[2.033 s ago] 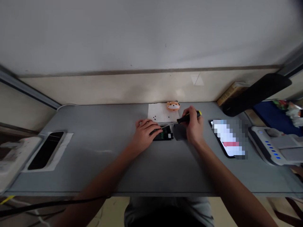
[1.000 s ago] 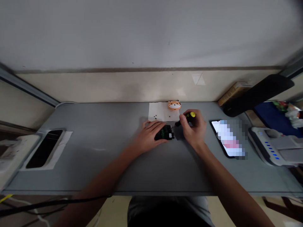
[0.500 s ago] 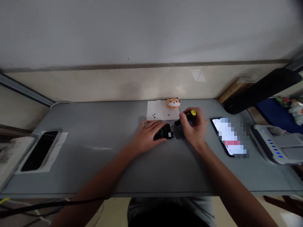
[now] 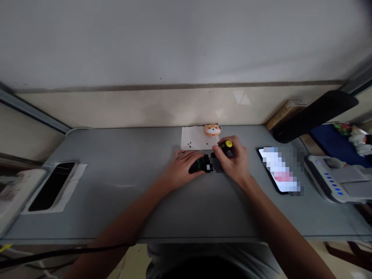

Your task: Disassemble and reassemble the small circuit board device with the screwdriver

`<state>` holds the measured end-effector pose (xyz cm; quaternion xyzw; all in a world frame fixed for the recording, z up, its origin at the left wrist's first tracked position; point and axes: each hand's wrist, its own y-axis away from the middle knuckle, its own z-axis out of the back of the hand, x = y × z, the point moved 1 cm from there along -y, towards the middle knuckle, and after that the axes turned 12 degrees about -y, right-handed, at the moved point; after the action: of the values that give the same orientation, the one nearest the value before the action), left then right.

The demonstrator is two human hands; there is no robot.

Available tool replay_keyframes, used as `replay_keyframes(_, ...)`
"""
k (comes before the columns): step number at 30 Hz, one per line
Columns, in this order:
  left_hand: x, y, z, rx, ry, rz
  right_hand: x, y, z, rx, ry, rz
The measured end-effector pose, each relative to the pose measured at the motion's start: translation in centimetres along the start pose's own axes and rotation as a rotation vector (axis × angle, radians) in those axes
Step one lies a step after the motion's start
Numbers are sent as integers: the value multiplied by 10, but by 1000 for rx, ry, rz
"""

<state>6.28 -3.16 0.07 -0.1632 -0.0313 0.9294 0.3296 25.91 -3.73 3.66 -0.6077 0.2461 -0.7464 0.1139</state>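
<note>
A small black device with a green circuit board (image 4: 207, 164) lies on the grey table, and my left hand (image 4: 183, 169) is closed around its left part. My right hand (image 4: 235, 159) grips a black screwdriver with a yellow end (image 4: 225, 145). The screwdriver's tip is at the upper right part of the device; its exact contact is too small to tell. Just behind, a white paper (image 4: 197, 135) bears several tiny dark pieces, probably screws, and an orange and white animal-faced case (image 4: 213, 130) sits on its right corner.
A lit phone (image 4: 277, 170) lies right of my right hand, with a white device with blue lights (image 4: 334, 180) beyond it. A black cylinder (image 4: 315, 116) leans at the back right. On the far left, a dark phone (image 4: 52, 186) rests on paper, beside a white box (image 4: 21, 193).
My right hand has moved slightly left with the screwdriver, closer to the black device. The left hand stays on the device. The camera view has shifted slightly.
</note>
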Motion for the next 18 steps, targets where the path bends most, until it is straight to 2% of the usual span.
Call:
replay_keyframes(6, 4, 0, -6, -40, -37, -24, 2, -1, -5, 134, 34, 63)
replay_keyframes(10, 5, 1, -9, -60, -64, -47, 0, -5, -9, 171, 49, 104)
replay_keyframes(18, 6, 2, -10, -112, -97, -80, 0, -21, -20, 220, 35, 69)
